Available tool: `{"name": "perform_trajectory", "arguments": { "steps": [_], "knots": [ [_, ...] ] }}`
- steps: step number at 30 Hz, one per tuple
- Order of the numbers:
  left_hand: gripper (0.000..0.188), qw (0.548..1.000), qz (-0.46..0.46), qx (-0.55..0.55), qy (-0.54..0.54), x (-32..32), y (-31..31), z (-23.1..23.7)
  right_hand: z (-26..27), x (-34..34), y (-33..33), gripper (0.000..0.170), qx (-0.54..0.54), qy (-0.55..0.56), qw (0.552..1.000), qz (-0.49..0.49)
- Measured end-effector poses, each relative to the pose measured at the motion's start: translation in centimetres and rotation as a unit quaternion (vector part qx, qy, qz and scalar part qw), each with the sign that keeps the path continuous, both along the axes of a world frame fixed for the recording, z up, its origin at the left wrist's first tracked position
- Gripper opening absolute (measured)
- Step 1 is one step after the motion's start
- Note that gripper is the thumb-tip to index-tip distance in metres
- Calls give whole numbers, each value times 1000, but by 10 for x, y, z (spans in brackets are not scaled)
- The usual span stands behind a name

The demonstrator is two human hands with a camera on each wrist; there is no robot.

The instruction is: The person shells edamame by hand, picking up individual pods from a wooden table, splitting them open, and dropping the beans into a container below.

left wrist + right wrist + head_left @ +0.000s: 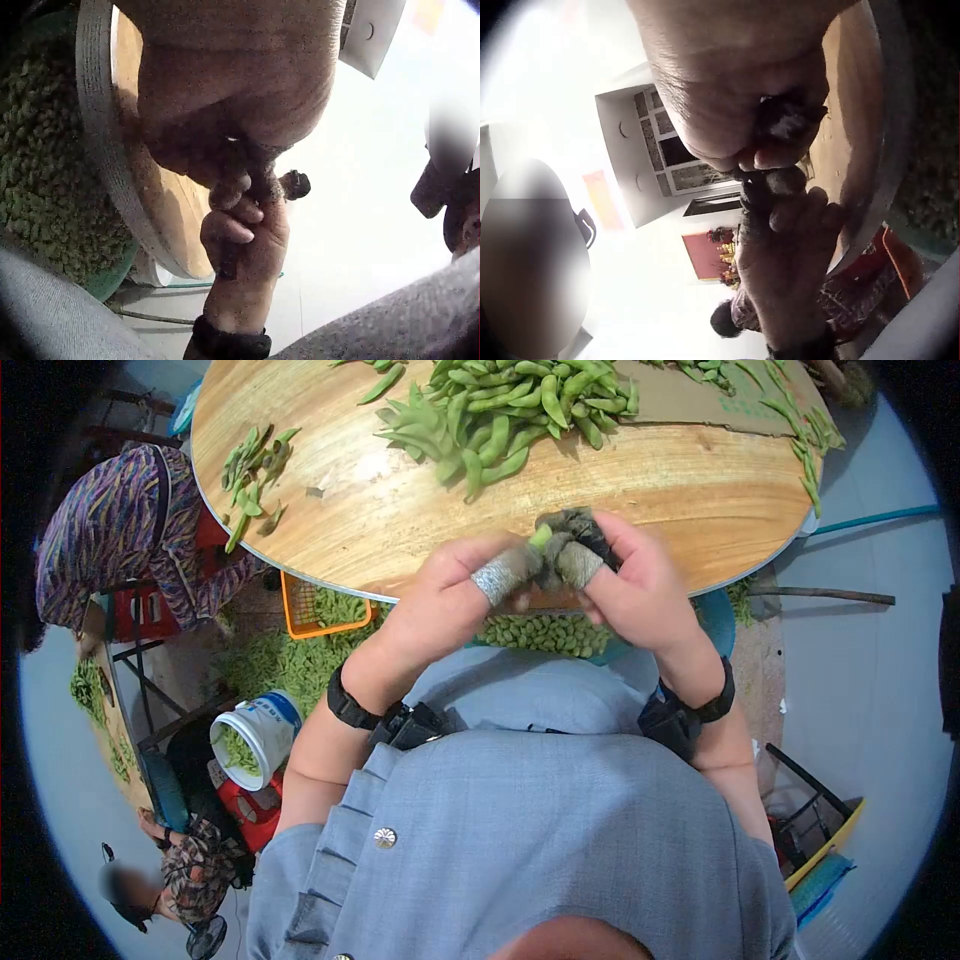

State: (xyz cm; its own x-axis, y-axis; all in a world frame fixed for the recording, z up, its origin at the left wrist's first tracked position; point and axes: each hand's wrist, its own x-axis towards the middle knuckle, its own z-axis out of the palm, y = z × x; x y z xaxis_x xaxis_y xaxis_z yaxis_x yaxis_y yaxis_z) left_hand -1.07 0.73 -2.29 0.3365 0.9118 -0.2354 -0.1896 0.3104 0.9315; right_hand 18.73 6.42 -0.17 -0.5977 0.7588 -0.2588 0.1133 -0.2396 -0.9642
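Note:
Over the near edge of the wooden table, my left hand (450,595) and right hand (645,580) meet fingertip to fingertip. A green edamame pod (541,536) shows between them, pinched by both; most of it is hidden by fingers. Silvery, dark-stained wraps cover both thumbs, and dark covering shows on the right fingers. Below the hands, shelled green beans (550,635) fill a basin (718,622) at my lap. A heap of whole pods (520,405) lies ahead on the table. Both wrist views show the hands close together, with the pod hidden in shadow.
The round wooden table (350,520) also bears scattered pods (255,470) at left and flat cardboard (700,400) at right. Left of me are an orange basket (300,622), pods heaped on the floor and a white bucket (255,735). Two other people sit at the left.

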Motion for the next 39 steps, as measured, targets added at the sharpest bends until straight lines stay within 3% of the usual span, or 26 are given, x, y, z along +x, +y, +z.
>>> {"name": "perform_trajectory", "arguments": {
  "steps": [2,3,6,7,8,15,18,19,20,21,23,24,25,26,28,33,34,35,36,38,39],
  "knots": [
    [18,996,86,7,26,4,0,3,1,0,-8,31,54,-12,998,-5],
    [18,996,86,7,26,5,0,3,1,1,-11,34,107,-25,994,-8],
    [17,992,94,45,78,6,0,4,-3,5,-14,40,125,-22,992,18],
    [17,981,84,99,144,6,0,5,-3,5,-15,40,126,-22,992,17],
    [17,963,74,153,208,7,1,6,-1,4,-15,42,92,-18,995,19],
    [15,968,97,141,183,8,-1,0,9,2,-13,50,-75,56,995,19],
    [13,953,94,180,223,8,0,-4,6,1,-11,41,-80,50,995,12],
    [16,878,42,267,394,8,-1,3,5,1,-10,41,-80,49,995,11],
    [20,764,-12,342,548,8,-1,8,5,0,-9,41,-92,24,995,12],
    [20,764,-13,342,547,9,-1,9,4,0,-7,41,-104,-1,994,13],
    [20,679,-75,356,637,11,0,10,-3,-1,-5,38,-156,30,987,8],
    [20,680,-75,356,636,8,0,9,-5,0,-5,36,-207,61,976,3],
    [20,858,-36,244,450,4,0,6,-3,1,-6,36,-208,60,976,2],
    [21,967,7,111,228,2,0,3,2,2,-8,32,-247,95,964,0],
    [19,975,7,89,204,1,-1,1,5,3,-12,29,-285,131,949,-4],
    [12,994,13,0,108,2,-4,1,-3,5,-13,24,-237,72,969,7],
    [10,912,35,227,341,3,-2,3,-2,4,-14,24,-239,72,968,9],
    [9,726,52,428,536,4,-2,5,1,2,-15,24,-200,36,979,7],
    [9,724,53,428,538,6,-3,7,4,0,-16,24,-159,1,987,6],
    [12,642,87,486,587,11,-5,9,10,-3,-17,25,-136,0,991,0],
    [9,653,90,483,576,10,-4,8,12,-3,-18,26,-114,-2,993,-6]
  ]
}}
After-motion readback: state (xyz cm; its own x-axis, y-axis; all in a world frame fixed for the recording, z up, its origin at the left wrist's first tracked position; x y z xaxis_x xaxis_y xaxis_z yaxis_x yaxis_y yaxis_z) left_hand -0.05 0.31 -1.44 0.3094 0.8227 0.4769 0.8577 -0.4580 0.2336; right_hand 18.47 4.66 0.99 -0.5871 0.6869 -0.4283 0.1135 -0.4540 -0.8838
